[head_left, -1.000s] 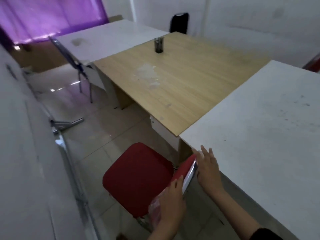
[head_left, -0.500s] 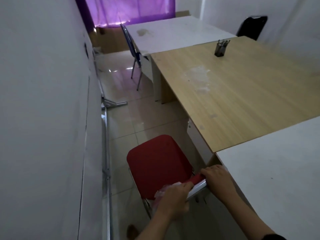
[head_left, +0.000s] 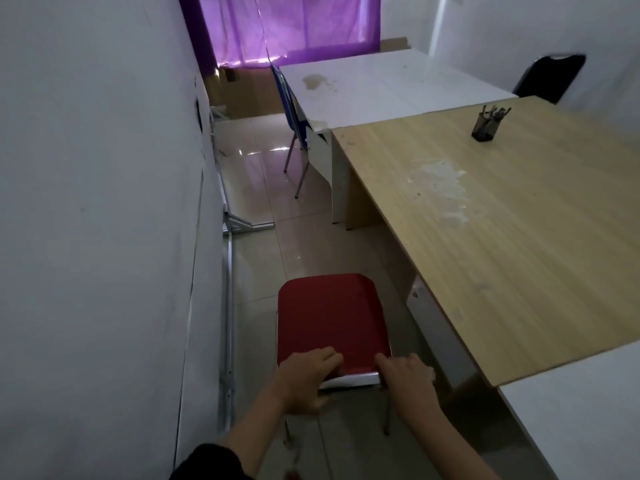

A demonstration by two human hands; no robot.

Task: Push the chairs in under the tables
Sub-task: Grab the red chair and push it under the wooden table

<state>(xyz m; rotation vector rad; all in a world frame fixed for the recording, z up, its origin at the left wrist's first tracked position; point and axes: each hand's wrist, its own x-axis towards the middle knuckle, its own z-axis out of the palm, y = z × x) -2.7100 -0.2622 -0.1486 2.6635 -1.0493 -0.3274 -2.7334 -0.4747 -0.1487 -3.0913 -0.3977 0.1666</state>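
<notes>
A red chair (head_left: 329, 317) stands in the aisle between the left wall and the wooden table (head_left: 502, 230), its seat facing away from me. My left hand (head_left: 304, 382) grips the left end of the backrest's top edge. My right hand (head_left: 408, 377) grips the right end. The chair stands beside the wooden table, not under it. A blue chair (head_left: 294, 116) stands tucked against the far white table (head_left: 381, 88). A black chair (head_left: 550, 77) shows behind the tables at the far right.
A white wall (head_left: 104, 202) closes the left side, with metal bars (head_left: 228, 306) leaning along its foot. A pen holder (head_left: 485, 124) stands on the wooden table. A white table (head_left: 581, 410) is at my near right. Purple curtains (head_left: 287, 29) hang at the far end.
The red chair has turned and swung left into the aisle, so its back now faces me squarely. Both hands moved from touching its backrest to gripping the top edge.
</notes>
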